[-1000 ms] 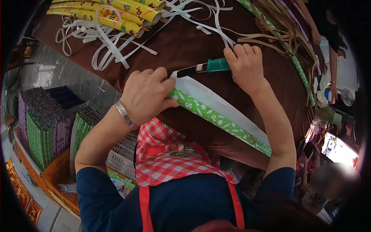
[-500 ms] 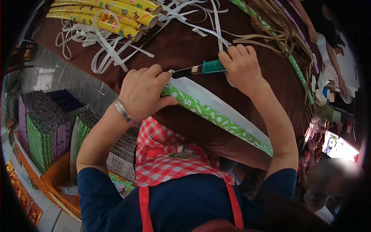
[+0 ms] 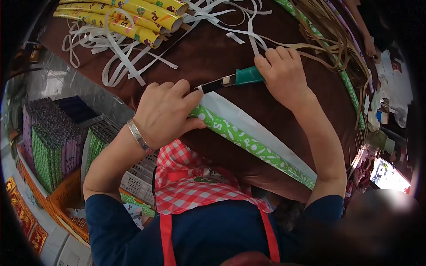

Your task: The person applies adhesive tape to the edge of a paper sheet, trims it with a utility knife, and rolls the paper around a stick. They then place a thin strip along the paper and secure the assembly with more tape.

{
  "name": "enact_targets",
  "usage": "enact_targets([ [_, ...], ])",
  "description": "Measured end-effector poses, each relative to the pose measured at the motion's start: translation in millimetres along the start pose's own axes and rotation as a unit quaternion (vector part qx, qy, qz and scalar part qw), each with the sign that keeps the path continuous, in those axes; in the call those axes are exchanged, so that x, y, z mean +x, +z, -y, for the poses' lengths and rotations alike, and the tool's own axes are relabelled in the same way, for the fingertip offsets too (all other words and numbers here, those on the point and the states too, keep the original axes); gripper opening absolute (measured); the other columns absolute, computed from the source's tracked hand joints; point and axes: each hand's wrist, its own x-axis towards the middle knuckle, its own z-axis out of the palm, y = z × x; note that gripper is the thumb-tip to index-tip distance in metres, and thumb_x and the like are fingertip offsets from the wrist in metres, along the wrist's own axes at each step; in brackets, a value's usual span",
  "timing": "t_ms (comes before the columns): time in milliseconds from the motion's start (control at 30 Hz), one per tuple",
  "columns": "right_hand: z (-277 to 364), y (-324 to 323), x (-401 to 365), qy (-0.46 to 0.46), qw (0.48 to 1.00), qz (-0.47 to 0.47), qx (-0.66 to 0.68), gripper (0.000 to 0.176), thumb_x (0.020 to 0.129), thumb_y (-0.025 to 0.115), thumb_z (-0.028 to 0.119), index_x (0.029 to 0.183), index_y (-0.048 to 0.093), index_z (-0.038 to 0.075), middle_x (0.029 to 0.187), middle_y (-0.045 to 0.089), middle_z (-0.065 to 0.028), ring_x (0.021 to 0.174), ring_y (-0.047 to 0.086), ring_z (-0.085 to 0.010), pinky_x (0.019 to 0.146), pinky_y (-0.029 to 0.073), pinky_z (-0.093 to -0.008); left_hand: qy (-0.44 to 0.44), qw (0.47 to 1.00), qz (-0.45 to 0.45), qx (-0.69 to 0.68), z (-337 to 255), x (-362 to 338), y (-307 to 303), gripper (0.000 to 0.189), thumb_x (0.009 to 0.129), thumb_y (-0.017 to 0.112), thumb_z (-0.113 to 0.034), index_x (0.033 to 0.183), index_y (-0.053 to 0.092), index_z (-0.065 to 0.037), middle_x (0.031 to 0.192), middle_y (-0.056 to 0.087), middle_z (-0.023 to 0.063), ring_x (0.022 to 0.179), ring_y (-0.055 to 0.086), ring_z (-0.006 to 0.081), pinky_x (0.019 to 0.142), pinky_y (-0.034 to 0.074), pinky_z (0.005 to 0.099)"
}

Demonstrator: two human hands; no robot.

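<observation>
My left hand (image 3: 164,111) is closed on the upper end of a green paper roll (image 3: 253,145) with a white print. A strip of the paper's white side (image 3: 248,122) shows along the roll's far edge. In my right hand (image 3: 285,79) is a green-handled utility knife (image 3: 249,76). Its long dark blade (image 3: 211,86) points left, with the tip right at my left fingers and the paper's end. The roll slants down to the right, its lower end near my right forearm.
Yellow printed rolls (image 3: 146,17) and loose white strips (image 3: 120,55) lie on the brown cloth (image 3: 213,155). Brown strips (image 3: 328,48) and a long green roll (image 3: 348,91) are at right. An orange crate (image 3: 66,199) and stacked green and purple rolls (image 3: 49,150) stand lower left.
Both hands have shifted slightly down in view, the right one also a little to the right with the knife. The blade tip stays by my left fingers.
</observation>
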Motion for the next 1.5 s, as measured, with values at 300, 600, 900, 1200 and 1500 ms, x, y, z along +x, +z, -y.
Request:
enact_targets([
  [300, 0.4, 4.3, -3.9, 0.020, 1.000, -0.015, -0.016, 0.011, 0.073, 0.063, 0.011, 0.082, 0.059, 0.014, 0.073, 0.052, -0.0002, 0.072, 0.053, -0.0189, 0.072, 0.042, -0.0356, 0.000, 1.000, 0.004, 0.004, -1.0, -0.2, 0.0, 0.047, 0.067, 0.077, -0.037, 0.103, 0.062, -0.012, 0.083, 0.052, 0.0045, 0.074, 0.058, 0.0230, 0.062, 0.042, 0.0375],
  [600, -10.9, 7.3, -13.5, 0.125, 0.989, 0.021, -0.083, 0.011, 0.076, 0.063, 0.011, 0.083, 0.055, 0.015, 0.074, 0.052, -0.0012, 0.074, 0.055, -0.0209, 0.065, 0.043, -0.0376, 0.000, 1.000, -0.006, 0.011, 0.8, 2.4, 1.8, 0.047, 0.067, 0.077, -0.037, 0.103, 0.062, -0.012, 0.083, 0.053, 0.0056, 0.075, 0.058, 0.0241, 0.062, 0.045, 0.0375],
  [900, -7.4, -22.1, -10.9, 0.208, 0.971, 0.103, 0.065, 0.043, 0.073, 0.076, 0.036, 0.099, 0.058, 0.007, 0.086, 0.060, -0.0065, 0.081, 0.061, -0.0260, 0.067, 0.048, -0.0411, 0.002, 1.000, -0.015, -0.008, 0.3, -1.1, 3.8, 0.045, 0.066, 0.078, -0.037, 0.099, 0.062, -0.013, 0.083, 0.053, 0.0059, 0.077, 0.059, 0.0255, 0.063, 0.046, 0.0383],
  [1200, 60.8, -77.1, -43.6, 0.208, 0.973, -0.020, 0.096, 0.049, 0.072, 0.076, 0.033, 0.107, 0.059, 0.004, 0.103, 0.055, -0.0103, 0.101, 0.051, -0.0305, 0.088, 0.041, -0.0466, -0.012, 0.999, -0.035, -0.019, 6.5, -5.5, 4.5, 0.048, 0.068, 0.078, -0.035, 0.108, 0.062, -0.013, 0.090, 0.058, 0.0066, 0.085, 0.061, 0.0293, 0.070, 0.048, 0.0398],
  [1500, 161.2, -87.9, -110.7, 0.318, 0.940, -0.014, 0.120, 0.036, 0.071, 0.077, 0.024, 0.097, 0.059, 0.007, 0.096, 0.054, -0.0084, 0.093, 0.052, -0.0290, 0.087, 0.040, -0.0426, -0.014, 0.986, -0.116, -0.118, 31.2, -4.3, 14.4, 0.034, 0.086, 0.066, -0.034, 0.106, 0.065, -0.006, 0.099, 0.066, 0.0106, 0.087, 0.064, 0.0287, 0.075, 0.050, 0.0364],
])
